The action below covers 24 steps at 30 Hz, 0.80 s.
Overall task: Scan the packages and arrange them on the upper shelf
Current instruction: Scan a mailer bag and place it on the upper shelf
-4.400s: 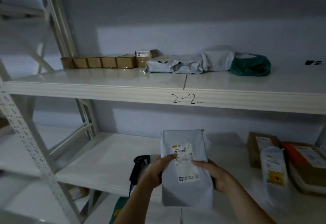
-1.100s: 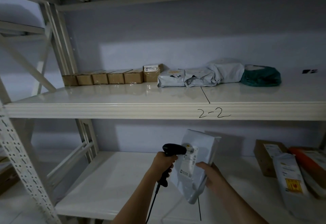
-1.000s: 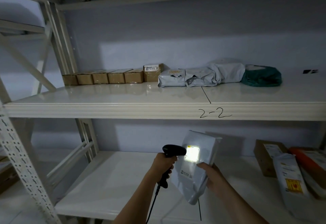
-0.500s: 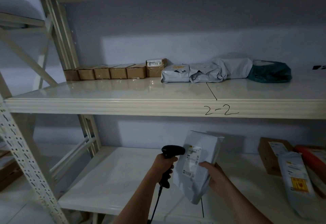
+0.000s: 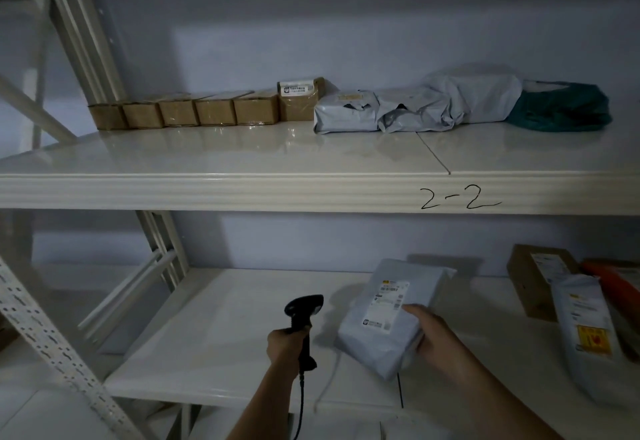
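Note:
My right hand [image 5: 437, 337] grips a grey poly-mailer package [image 5: 388, 315] by its right side, label facing up, tilted over the lower shelf [image 5: 221, 329]. A black corded barcode scanner [image 5: 302, 318] stands upright in my left hand [image 5: 286, 342], which grips its handle, a short gap left of the package. The upper shelf [image 5: 242, 159], marked "2-2", carries a row of brown boxes [image 5: 204, 112], grey mailers [image 5: 408, 107] and a green bag [image 5: 562, 107] along the back wall.
On the lower shelf at right lie a brown box [image 5: 540, 280], an orange parcel [image 5: 620, 277] and a grey mailer with a yellow sticker [image 5: 585, 332]. A perforated white upright [image 5: 52, 342] and diagonal braces stand at left.
The scanner has drawn away to the left and lower from the label, and its light is off. The package has tilted flatter and dropped toward the lower shelf.

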Available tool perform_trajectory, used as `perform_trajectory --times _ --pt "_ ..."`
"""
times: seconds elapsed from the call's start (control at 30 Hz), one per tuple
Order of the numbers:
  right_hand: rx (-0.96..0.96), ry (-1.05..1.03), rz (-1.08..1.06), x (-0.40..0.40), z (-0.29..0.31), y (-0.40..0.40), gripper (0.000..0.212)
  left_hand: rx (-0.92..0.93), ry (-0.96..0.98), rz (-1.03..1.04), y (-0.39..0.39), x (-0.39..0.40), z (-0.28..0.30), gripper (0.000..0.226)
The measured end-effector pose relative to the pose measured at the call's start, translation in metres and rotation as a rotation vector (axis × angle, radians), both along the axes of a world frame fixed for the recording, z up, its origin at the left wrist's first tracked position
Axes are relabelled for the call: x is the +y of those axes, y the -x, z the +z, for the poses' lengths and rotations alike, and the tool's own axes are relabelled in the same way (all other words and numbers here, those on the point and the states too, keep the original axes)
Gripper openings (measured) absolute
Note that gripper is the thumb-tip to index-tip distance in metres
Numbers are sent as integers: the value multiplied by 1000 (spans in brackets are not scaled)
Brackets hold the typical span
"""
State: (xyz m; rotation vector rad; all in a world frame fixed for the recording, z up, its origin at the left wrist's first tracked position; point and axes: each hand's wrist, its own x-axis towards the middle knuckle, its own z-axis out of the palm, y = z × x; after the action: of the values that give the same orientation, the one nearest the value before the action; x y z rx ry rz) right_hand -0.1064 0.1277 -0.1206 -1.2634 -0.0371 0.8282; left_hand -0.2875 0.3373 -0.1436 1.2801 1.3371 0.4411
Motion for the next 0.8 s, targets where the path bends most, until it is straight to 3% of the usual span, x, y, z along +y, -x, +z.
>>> perform_trajectory --times 0.13,0.53,0.7,0.8 --pt "51 58 -61 6 -10 -3 34 42 7 -9 -1 12 -19 27" --pt "190 -52 -129 18 -13 11 36 114 44 34 4 18 -43 44" --pt "155 -47 -125 11 1 22 44 283 29 -174 6 20 -34 27" --pt "104 -51 -88 2 19 30 38 256 39 -269 9 13 -20 21"
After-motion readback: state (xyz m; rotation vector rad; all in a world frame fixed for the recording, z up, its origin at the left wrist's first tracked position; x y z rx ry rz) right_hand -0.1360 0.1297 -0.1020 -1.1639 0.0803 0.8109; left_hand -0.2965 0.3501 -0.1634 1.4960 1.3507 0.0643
